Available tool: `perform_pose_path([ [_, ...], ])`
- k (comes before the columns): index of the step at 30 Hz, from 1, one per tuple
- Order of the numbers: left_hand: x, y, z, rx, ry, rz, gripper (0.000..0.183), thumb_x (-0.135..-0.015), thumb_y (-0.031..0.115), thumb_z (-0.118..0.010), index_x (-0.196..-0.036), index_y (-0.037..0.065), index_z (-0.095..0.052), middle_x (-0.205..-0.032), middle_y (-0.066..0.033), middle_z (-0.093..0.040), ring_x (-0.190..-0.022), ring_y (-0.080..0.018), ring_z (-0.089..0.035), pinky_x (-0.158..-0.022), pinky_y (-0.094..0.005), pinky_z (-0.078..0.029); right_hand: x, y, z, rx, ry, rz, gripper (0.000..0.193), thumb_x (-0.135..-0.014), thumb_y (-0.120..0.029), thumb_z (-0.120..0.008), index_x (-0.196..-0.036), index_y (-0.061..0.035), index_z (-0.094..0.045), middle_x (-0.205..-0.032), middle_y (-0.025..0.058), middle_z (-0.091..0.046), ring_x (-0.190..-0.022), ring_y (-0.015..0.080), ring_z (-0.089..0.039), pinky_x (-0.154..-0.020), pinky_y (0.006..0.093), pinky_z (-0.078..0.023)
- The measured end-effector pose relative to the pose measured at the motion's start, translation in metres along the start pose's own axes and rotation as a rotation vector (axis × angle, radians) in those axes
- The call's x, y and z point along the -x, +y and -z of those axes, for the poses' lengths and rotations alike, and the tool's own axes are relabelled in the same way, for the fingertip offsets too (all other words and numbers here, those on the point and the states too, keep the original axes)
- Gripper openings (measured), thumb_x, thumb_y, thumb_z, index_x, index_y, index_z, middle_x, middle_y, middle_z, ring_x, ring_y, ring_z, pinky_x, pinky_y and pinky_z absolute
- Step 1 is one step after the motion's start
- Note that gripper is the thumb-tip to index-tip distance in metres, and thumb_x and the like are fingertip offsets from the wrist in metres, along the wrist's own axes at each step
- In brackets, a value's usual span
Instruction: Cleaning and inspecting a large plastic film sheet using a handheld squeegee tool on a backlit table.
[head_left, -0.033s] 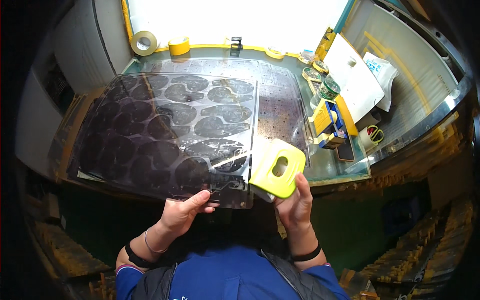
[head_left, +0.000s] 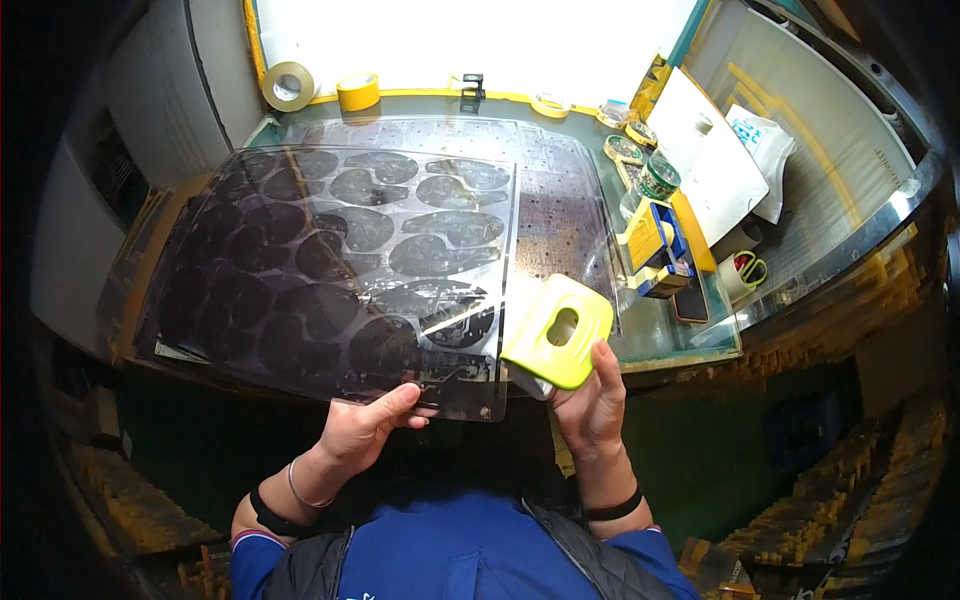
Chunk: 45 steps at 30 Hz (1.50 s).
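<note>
Behind the glass-topped table (head_left: 660, 340), one bright white panel (head_left: 480, 45) stands, with yellow tape along its lower edge. On this table lies a dark film sheet (head_left: 405, 225), printed with rows of rounded, curved shapes, and its near right corner reaches beyond the table's front edge. Under it, toward the right, one can see another sheet (head_left: 555, 200) with many dark specks. The person's left hand (head_left: 362, 428) holds the film sheet at the near edge, close to this corner, with the thumb on top and the other fingers partly hidden below. The right hand (head_left: 590, 410) is closed around a yellow-green hole punch (head_left: 533, 335), which is tilted and sits at the right edge of the film sheet, near the corner; whether the edge is inside the slot, I cannot tell. Along the back of the table stand a beige tape roll (head_left: 289, 87), a yellow tape roll (head_left: 358, 93) and a black clip (head_left: 472, 88). At the right side are a blue and yellow tape dispenser (head_left: 677, 277), a phone (head_left: 691, 305) just beside it, and scissors (head_left: 752, 284) in a white cup (head_left: 733, 283).
</note>
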<state>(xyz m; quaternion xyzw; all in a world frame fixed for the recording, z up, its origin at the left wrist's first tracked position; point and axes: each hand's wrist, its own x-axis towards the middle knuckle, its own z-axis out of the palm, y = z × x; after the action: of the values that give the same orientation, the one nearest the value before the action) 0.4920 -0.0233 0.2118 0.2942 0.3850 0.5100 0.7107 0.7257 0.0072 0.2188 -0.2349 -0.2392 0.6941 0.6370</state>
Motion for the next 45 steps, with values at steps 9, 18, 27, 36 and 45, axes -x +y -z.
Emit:
perform_pose_path([
  [9,0.021,-0.012,0.014,-0.190,-0.057,-0.057,0.024,-0.076,0.001,-0.060,-0.099,-0.002,-0.051,-0.087,-0.0132,-0.058,-0.072,-0.0217,-0.061,-0.055,-0.0283,-0.054,-0.021,-0.007,-0.011,0.042,0.048,0.061,0.049,-0.086,-0.034,-0.049,-0.122,-0.0036,-0.035,-0.116,0.0109,-0.050,-0.104,0.0212,-0.052,-0.084,0.0359,-0.048],
  [18,0.030,-0.018,0.019,-0.201,-0.094,-0.058,0.034,-0.075,-0.003,-0.059,-0.106,-0.002,-0.046,-0.091,-0.0145,-0.056,-0.074,-0.0237,-0.061,-0.057,-0.0306,-0.056,-0.033,-0.004,-0.009,0.075,0.064,0.077,0.055,-0.084,-0.039,-0.049,-0.124,-0.0059,-0.033,-0.118,0.0108,-0.048,-0.105,0.0217,-0.051,-0.084,0.0362,-0.047],
  [27,0.030,-0.016,0.015,-0.176,-0.091,-0.054,0.031,-0.076,-0.004,-0.059,-0.105,-0.002,-0.048,-0.091,-0.0137,-0.057,-0.074,-0.0222,-0.061,-0.057,-0.0297,-0.056,-0.032,-0.001,-0.010,0.068,0.074,0.084,0.055,-0.084,-0.040,-0.050,-0.124,-0.0062,-0.034,-0.118,0.0104,-0.048,-0.104,0.0211,-0.052,-0.082,0.0359,-0.048],
  [36,0.033,-0.019,0.020,-0.190,-0.075,0.025,0.024,-0.077,-0.002,-0.059,-0.099,-0.004,-0.051,-0.089,-0.0145,-0.058,-0.074,-0.0234,-0.061,-0.058,-0.0298,-0.055,-0.032,0.003,0.007,0.106,0.112,0.091,0.043,-0.084,-0.028,-0.050,-0.117,-0.0025,-0.040,-0.110,0.0106,-0.053,-0.095,0.0185,-0.057,-0.071,0.0308,-0.052],
  [45,0.042,-0.020,0.029,-0.259,-0.117,0.013,0.021,-0.077,-0.002,-0.059,-0.097,-0.005,-0.052,-0.087,-0.0154,-0.058,-0.073,-0.0232,-0.061,-0.060,-0.0306,-0.055,-0.035,-0.013,-0.007,0.045,0.051,0.114,0.051,-0.084,-0.034,-0.050,-0.123,-0.0057,-0.034,-0.115,0.0090,-0.051,-0.102,0.0196,-0.054,-0.078,0.0336,-0.050],
])
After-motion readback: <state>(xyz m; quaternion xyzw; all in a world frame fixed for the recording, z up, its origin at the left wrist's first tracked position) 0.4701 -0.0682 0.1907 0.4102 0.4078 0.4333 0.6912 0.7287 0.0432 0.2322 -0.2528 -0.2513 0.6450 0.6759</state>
